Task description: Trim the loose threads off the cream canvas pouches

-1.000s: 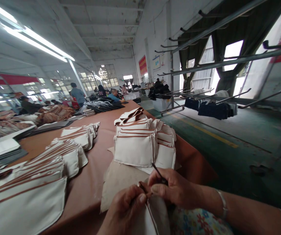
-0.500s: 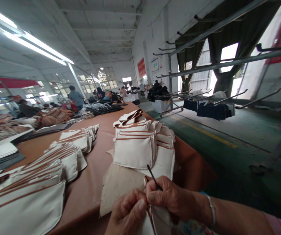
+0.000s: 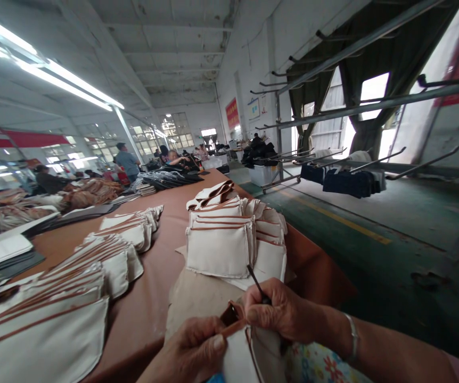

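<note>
At the front of the table I hold a cream pouch piece (image 3: 237,354) with brown edging. My left hand (image 3: 195,343) pinches its brown-trimmed upper edge between thumb and fingers. Close beside it, my right hand (image 3: 271,308) is closed round a thin dark stick-like tool (image 3: 256,282), whose tip points up and away to the left. The right thumb and fingers also press against the pouch's top corner. Which kind of tool it is does not show. Just beyond both hands lies a stack of similar cream pouches (image 3: 219,250) with brown trim.
Rows of cream pouches (image 3: 54,324) overlap along the left of the brown-covered table (image 3: 149,298). A beige sheet (image 3: 191,298) lies under the near stack. To the right stands a metal rack (image 3: 349,109) with prongs and dark hanging pieces. Several people are farther back.
My left hand has moved left and down, apart from the right hand. The pouch's brown edge now shows open between them. My right hand has shifted slightly right and up with the tool.
</note>
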Demonstrator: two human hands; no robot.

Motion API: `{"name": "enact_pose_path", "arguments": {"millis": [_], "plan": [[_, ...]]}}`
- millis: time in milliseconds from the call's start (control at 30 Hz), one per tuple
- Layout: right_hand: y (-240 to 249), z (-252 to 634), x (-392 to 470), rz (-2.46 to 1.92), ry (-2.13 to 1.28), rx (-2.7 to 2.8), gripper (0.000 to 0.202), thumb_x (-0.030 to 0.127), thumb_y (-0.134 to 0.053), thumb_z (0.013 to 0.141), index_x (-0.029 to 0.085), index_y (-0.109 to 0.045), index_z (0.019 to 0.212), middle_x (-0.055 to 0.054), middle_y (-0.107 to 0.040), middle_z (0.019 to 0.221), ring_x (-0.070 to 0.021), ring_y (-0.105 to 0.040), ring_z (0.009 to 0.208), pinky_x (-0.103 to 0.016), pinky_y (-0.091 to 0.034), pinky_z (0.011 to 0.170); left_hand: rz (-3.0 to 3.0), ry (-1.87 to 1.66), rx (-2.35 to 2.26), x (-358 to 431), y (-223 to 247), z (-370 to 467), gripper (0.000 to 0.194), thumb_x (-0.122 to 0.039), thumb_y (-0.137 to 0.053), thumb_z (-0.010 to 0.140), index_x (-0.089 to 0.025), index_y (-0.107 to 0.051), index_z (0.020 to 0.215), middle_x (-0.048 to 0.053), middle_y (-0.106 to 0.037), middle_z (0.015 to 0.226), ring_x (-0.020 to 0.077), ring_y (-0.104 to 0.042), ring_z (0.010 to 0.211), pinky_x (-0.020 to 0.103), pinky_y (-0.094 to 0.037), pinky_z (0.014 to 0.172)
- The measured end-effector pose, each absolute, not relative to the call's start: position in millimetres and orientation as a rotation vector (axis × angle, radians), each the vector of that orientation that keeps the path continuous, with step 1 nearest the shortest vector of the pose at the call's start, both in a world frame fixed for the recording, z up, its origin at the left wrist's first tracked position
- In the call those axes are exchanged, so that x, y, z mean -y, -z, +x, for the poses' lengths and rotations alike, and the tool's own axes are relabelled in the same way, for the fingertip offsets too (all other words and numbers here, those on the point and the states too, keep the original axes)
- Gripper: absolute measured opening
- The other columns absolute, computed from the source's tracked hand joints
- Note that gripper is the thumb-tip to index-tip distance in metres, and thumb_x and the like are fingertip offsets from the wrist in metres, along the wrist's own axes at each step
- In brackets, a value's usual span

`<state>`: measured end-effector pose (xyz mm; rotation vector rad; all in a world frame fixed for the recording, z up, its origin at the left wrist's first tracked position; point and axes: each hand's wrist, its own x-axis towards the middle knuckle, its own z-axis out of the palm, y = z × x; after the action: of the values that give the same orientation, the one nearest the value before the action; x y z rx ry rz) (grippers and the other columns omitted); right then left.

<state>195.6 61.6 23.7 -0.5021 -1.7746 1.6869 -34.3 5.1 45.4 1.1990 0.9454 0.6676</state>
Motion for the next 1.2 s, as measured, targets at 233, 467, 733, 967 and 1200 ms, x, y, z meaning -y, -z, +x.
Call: {"name": "enact_pose_path", "arguments": {"millis": [233,467,733,967,1200], "plan": [[-62,200,-85,-0.600,-1.101,2.167,0.044,0.055,-0.056,0.091,0.013,-0.065,0.098,-0.003,-0.060,0.087,-0.0147,-0.053,0.076,-0.024,-0.042,0.070,1.814,-0.619,-1.256,-13,-65,-21,0.044,-0.053,-0.054,0.089,-0.017,-0.049,0.065,-0.004,-0.033,0.065,0.0119,-0.031,0.061,0.024,-0.024,0.054],[-70,181,-75,-0.615,-1.343,2.406,0.027,0.033,-0.079,0.072,0.013,-0.070,0.089,0.003,-0.060,0.071,-0.0109,-0.052,0.065,-0.019,-0.037,0.057,1.777,-0.464,-1.136,-26,-63,-26,0.042,-0.053,-0.051,0.092,-0.016,-0.054,0.072,-0.003,-0.038,0.069,0.0122,-0.032,0.064,0.025,-0.025,0.055],[-30,239,-106,-0.844,-1.542,2.004,0.026,0.033,-0.077,0.068,0.012,-0.068,0.080,0.000,-0.062,0.071,-0.0118,-0.053,0.062,-0.021,-0.040,0.057,1.666,-0.346,-1.178,-20,-33,-107,0.050,-0.066,-0.065,0.075,-0.015,-0.063,0.073,-0.002,-0.048,0.067,0.0145,-0.043,0.065,0.024,-0.034,0.060],[-5,215,-100,-0.922,-1.222,2.085,0.020,0.025,-0.073,0.070,0.015,-0.070,0.087,-0.004,-0.065,0.087,-0.0184,-0.057,0.082,-0.027,-0.044,0.074,1.763,-0.547,-0.967,-14,-71,-59,0.033,-0.048,-0.066,0.083,-0.017,-0.062,0.069,0.000,-0.063,0.077,0.0175,-0.058,0.078,0.032,-0.036,0.098],[-21,174,-59,-0.608,-1.570,1.877,0.045,0.051,-0.073,0.078,0.013,-0.061,0.098,0.001,-0.055,0.079,-0.0118,-0.047,0.070,-0.022,-0.038,0.062,1.904,-0.514,-1.414,-18,-74,-10,0.032,-0.044,-0.053,0.089,-0.018,-0.052,0.071,-0.004,-0.045,0.069,0.0139,-0.043,0.068,0.023,-0.032,0.058]]}}
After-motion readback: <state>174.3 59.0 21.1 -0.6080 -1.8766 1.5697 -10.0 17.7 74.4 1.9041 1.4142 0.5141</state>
